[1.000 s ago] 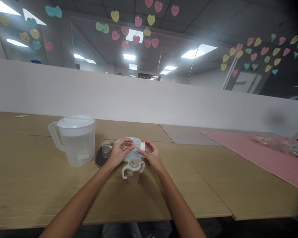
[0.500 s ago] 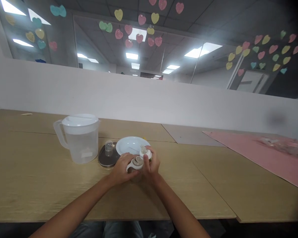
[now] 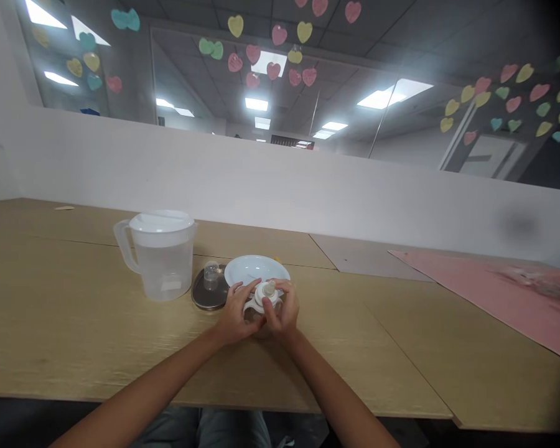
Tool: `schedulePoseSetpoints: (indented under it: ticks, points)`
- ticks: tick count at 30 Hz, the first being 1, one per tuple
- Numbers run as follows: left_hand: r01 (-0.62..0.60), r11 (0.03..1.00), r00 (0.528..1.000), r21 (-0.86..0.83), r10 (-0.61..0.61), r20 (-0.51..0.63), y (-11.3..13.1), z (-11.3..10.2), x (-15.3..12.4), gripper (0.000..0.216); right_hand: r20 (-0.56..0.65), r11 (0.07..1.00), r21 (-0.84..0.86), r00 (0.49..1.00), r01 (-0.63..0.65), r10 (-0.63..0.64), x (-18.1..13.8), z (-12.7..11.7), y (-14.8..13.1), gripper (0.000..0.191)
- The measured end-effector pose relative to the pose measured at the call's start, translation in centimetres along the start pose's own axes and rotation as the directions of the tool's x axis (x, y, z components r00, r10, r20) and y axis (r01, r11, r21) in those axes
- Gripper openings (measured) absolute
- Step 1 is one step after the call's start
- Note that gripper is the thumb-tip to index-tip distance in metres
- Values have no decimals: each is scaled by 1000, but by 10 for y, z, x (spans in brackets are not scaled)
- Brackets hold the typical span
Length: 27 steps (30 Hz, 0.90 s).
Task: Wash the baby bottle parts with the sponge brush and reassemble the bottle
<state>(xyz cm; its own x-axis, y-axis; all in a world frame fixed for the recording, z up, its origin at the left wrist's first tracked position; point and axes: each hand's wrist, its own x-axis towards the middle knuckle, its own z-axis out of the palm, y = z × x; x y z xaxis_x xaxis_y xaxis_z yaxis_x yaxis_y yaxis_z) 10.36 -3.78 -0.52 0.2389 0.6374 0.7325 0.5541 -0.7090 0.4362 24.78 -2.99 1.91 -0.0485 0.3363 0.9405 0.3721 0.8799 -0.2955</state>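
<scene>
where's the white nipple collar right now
In the head view, the white nipple collar sits below and slightly left of centre, atop the two-handled baby bottle, between the left hand and right hand, nearer than the white bowl.

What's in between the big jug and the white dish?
In the head view, a round dark tray lies between the jug and white dish, holding a small clear domed piece.

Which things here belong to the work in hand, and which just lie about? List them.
Seemingly in the work:
handled bottle, at the left hand
white teat cap, in the right hand

Seemingly lying about:
lidded pitcher
dark tray
small clear cup on it (may belong)
white bowl
pink sheet
</scene>
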Motion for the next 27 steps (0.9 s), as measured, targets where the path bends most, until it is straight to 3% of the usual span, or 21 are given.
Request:
schedulePoseSetpoints:
  ticks: [7,15,19,27]
  points:
    - [-18,1000,1000,-10,18,14,1,-1,1,65,63,996,-71,996,-58,62,0,-2,5,15]
    - [2,1000,1000,-11,-2,10,4,-2,3,59,136,990,18,981,-140,136,4,-3,12,16]
    - [7,1000,1000,-4,-7,7,2,-1,2,57,118,994,25,988,-102,99,7,-5,11,14]
    - [16,1000,1000,16,-16,4,2,-2,4,66,2,988,-154,999,33,-33,13,-10,9,23]
